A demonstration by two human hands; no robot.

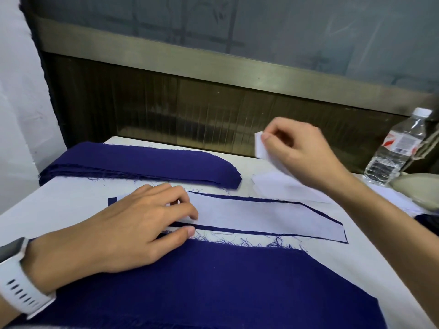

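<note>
Head view: left grip [133, 224] low on the worktop [71, 210], fingers bent, forefinger and thumb pinching the near edge of the white strip [261, 217] close to its left end. Strip lying flat on a slightly larger navy strip [213, 227], dark margins showing along both long sides. Runs off to the right from the pinch, its slanted far end well apart from the fingers. Right grip [301, 153] raised farther back and to the right, thumb and fingers pressed together on a small white piece [260, 146]. Piece held in the air, sticking out to the left of the thumb, clear of the worktop and well apart from the white strip. Directly below that grip, a flat pile of white pieces [285, 188], just beyond the strip's far edge. Behind the left grip, a stack of navy pieces [142, 165] with a curved right end, near the strip but not touching it. Nearest the camera, a broad navy cloth [213, 281], frayed edge just beside the navy strip, left wrist resting on it. White watch [16, 276] strapped on that wrist. Clear plastic bottle [396, 148] upright at the far right, well apart from both grips.
</note>
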